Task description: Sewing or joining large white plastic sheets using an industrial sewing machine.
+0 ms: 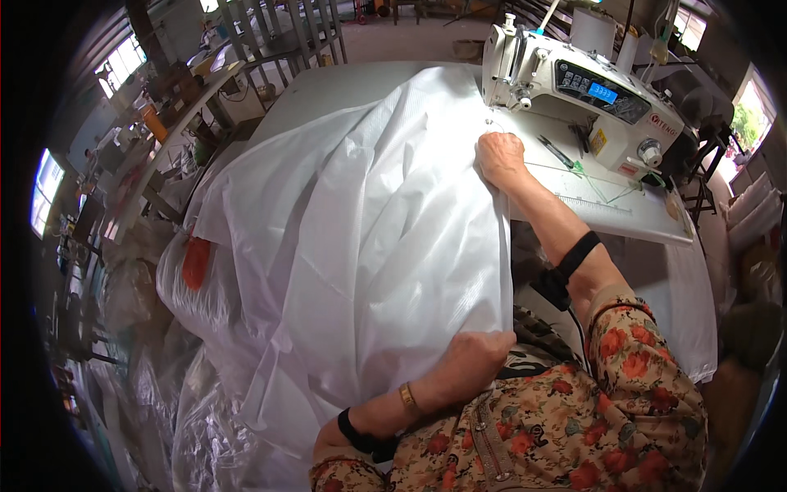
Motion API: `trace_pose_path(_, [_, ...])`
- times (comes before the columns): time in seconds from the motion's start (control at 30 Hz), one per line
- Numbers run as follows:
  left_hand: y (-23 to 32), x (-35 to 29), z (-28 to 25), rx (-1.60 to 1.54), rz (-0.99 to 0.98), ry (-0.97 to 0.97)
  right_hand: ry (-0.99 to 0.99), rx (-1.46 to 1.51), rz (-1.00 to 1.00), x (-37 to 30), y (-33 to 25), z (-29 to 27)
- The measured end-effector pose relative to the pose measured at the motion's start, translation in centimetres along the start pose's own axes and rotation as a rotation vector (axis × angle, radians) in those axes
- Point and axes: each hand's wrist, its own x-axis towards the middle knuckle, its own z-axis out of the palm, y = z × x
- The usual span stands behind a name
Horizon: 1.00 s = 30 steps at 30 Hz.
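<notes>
A large white woven plastic sheet [344, 238] drapes over the table and hangs down toward my lap, its right edge running nearly straight from the sewing machine to me. My left hand [474, 361] is closed on that edge close to my body. Farther up, my right hand [502, 157] is closed on the same edge, just in front of the needle area of the white sewing machine [586, 90]. The machine's lamp lights the cloth brightly there. The fingertips of both hands are partly hidden.
Thread snips [557, 152] and green thread [602, 190] lie on the machine bed, right of my right hand. A ruler strip [586, 203] runs along the bed. Crumpled clear plastic [213, 418] is heaped at lower left, near an orange object [195, 262]. A chair [287, 41] stands behind the table.
</notes>
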Motion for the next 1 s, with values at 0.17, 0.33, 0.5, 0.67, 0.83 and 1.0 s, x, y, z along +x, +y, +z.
trace_pose_path(0.17, [0.3, 1.1, -0.4, -0.034, -0.041, -0.024, 0.005, 0.061, 0.071, 0.6, 0.3, 0.3])
trace_pose_path(0.33, [1.1, 1.7, -0.2, -0.055, 0.0, 0.038, 0.065, 0.179, 0.054, -3.1, 0.9, -0.6])
trace_pose_path(0.5, [0.9, 1.3, 0.5, -0.016, -0.015, 0.032, -0.087, 0.166, 0.017, -7.7, -1.1, -3.2])
trace_pose_path(0.67, [0.8, 1.9, 0.4, 0.0, -0.003, 0.001, -0.083, 0.113, 0.001, -7.4, -0.8, -3.0])
trace_pose_path(0.83, [-0.5, 2.7, 0.3, 0.02, -0.037, 0.009, -0.152, 0.173, -0.033, -5.9, -0.4, -3.6])
trace_pose_path(1.0, [-1.0, 4.7, -1.1, 0.086, -0.082, 0.036, -0.14, 0.164, -0.059, -3.3, -0.3, -3.2])
